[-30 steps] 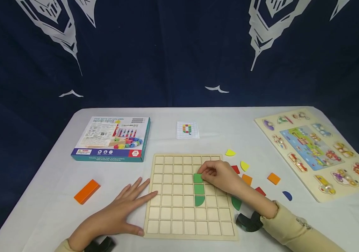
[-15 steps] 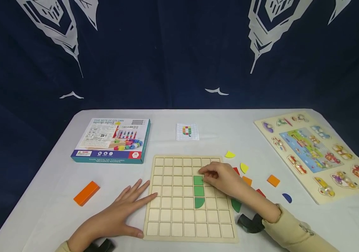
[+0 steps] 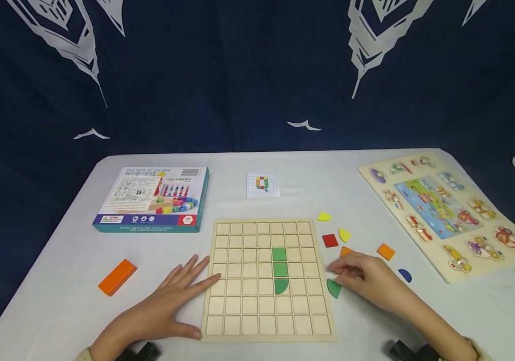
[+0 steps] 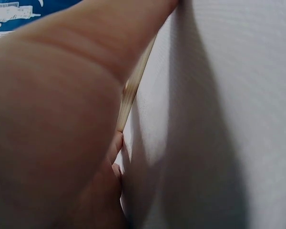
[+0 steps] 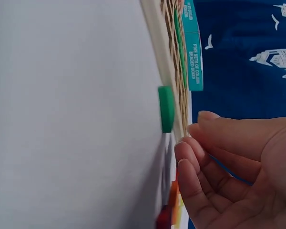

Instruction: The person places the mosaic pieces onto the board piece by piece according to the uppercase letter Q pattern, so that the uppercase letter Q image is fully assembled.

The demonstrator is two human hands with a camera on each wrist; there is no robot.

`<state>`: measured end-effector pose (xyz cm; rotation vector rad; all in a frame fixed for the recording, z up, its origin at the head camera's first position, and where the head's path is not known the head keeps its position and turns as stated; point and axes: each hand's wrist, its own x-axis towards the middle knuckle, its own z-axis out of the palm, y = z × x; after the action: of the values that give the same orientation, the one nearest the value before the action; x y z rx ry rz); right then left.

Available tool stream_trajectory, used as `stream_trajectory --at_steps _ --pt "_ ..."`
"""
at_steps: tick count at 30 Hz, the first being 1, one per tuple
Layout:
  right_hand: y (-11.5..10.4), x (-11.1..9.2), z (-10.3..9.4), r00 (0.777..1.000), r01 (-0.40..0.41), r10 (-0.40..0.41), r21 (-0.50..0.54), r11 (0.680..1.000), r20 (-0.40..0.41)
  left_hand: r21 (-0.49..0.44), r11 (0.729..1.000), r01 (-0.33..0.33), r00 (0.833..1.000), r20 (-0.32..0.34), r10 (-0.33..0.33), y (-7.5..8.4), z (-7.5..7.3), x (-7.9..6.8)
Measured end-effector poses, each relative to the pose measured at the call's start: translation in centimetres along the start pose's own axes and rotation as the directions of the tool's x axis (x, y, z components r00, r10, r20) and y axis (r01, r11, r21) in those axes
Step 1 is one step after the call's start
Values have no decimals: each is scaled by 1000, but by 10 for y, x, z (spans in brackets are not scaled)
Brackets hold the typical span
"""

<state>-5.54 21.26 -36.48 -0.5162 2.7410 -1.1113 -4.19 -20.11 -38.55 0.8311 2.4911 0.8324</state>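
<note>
Left hand (image 3: 164, 307) spread wide, the grid board (image 3: 249, 288) at lower centre was touched, ideally firmly, at its left edge, while the loose green piece (image 3: 334, 289) right of centre, best pinched edgewise, was flanked by the right hand (image 3: 371, 282), half-curled, seemingly empty.

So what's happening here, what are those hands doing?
A person is working with a wooden grid board. Their left hand rests with spread fingers at its left edge. Two green squares and a rounded green piece sit in one column. The right hand is just off the board's right side, near a loose green piece, and seems to hold nothing.
</note>
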Motion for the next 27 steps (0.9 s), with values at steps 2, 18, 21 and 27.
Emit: stream_trajectory --at_steps 2,18,21,27 --pt "2 -4 2 1000 -1 1 1 1000 9 -3 1000 -7 1000 -4 7 0 1 -1" --pt "3 -14 15 991 131 -135 -124 984 -22 15 999 -43 999 8 42 -3 0 0" --pt "2 -13 17 990 130 -136 -138 982 -36 21 999 -35 999 4 35 -3 0 -1" --pt "3 -13 19 984 155 -165 -146 977 -63 11 1000 -7 1000 14 7 0 0 -1"
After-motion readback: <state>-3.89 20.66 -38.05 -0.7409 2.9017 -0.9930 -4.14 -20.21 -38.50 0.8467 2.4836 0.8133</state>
